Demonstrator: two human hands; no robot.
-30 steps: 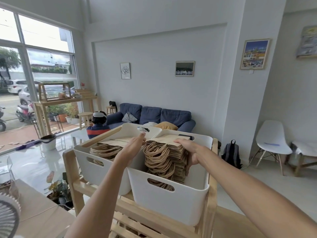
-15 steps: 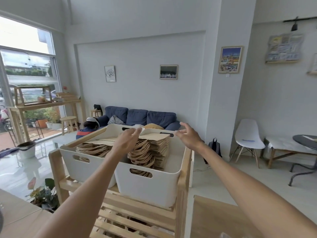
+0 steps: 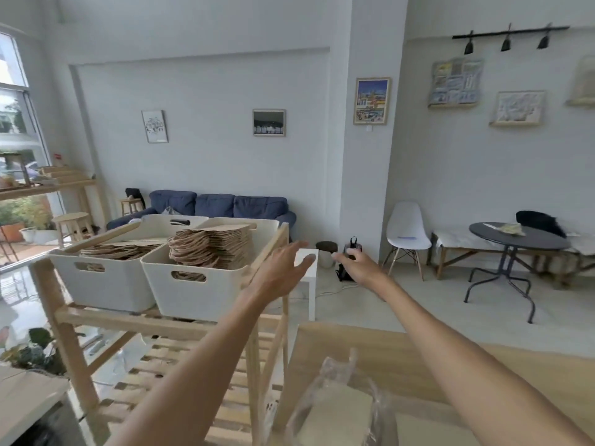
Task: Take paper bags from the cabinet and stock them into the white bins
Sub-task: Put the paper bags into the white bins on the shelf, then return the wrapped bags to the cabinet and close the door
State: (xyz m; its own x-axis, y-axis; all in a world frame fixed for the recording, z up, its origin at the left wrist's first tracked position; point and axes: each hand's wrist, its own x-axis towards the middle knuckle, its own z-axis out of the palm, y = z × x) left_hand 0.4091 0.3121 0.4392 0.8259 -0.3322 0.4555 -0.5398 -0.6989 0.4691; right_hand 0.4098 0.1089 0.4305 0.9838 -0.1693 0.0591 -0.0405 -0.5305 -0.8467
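Note:
Two white bins stand side by side on the top level of a wooden rack. The right bin holds a tall stack of brown paper bags with twisted handles. A lower stack lies in the left bin. My left hand hovers just right of the rack's corner post, fingers apart and empty. My right hand is further right, stretched out in the air, also empty.
A wooden counter lies below my arms with a clear plastic wrapper on it. Beyond are a white side table, a backpack, a white chair, a round dark table and a blue sofa.
Both hands have left the bags in the right bin and swung to the right, clear of the rack. The view has turned right too.

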